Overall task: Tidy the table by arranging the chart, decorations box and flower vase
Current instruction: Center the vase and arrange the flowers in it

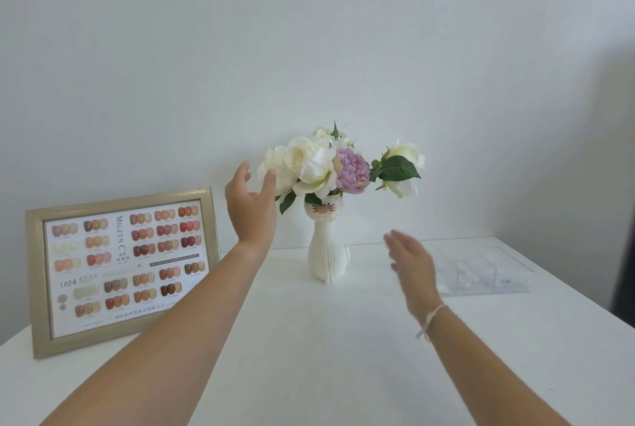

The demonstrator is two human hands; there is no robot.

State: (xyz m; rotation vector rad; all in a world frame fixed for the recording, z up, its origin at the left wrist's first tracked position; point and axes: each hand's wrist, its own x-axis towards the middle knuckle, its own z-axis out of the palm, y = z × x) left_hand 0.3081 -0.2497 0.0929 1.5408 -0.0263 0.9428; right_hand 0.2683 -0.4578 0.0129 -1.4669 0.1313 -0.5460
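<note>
A white cat-shaped flower vase (pixel 326 253) stands upright mid-table, holding white roses and one purple bloom (pixel 347 169). The nail-colour chart (pixel 127 264) in a gold frame stands upright at the left. A clear plastic decorations box (pixel 488 271) with compartments lies at the right. My left hand (pixel 251 209) is raised beside the white flowers on their left, fingers apart, holding nothing. My right hand (pixel 410 265) hovers open between the vase and the box, a little blurred, touching neither.
The white table (pixel 326 357) runs back to a plain white wall (pixel 309 47). Its right edge falls off beside a dark area (pixel 623 219). A thin white bracelet (pixel 431 317) circles my right wrist.
</note>
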